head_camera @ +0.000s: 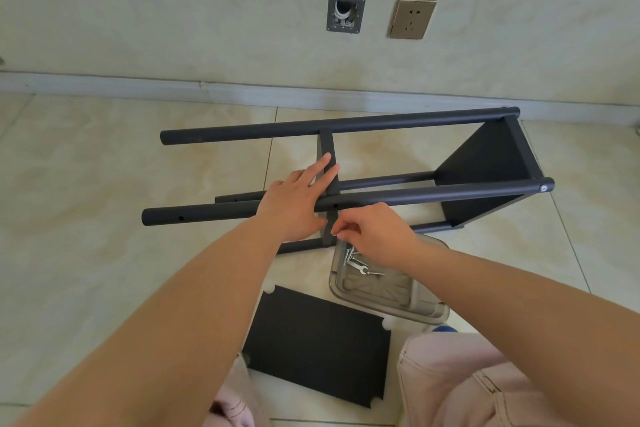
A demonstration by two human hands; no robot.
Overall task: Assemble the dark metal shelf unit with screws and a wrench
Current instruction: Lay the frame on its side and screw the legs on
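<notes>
The dark metal shelf unit lies on its side on the tiled floor, several round posts running left to right, one shelf panel fixed at its right end. My left hand rests on the near upper post, straight fingers laid over a second panel's edge. My right hand sits just below that post with fingertips pinched together at the panel's corner; whatever they pinch is too small to see. A clear plastic tray under my right wrist holds several screws and a small wrench.
A loose dark shelf panel lies flat on the floor between my knees. The wall with a skirting board, a socket and an open wall box runs behind the shelf unit.
</notes>
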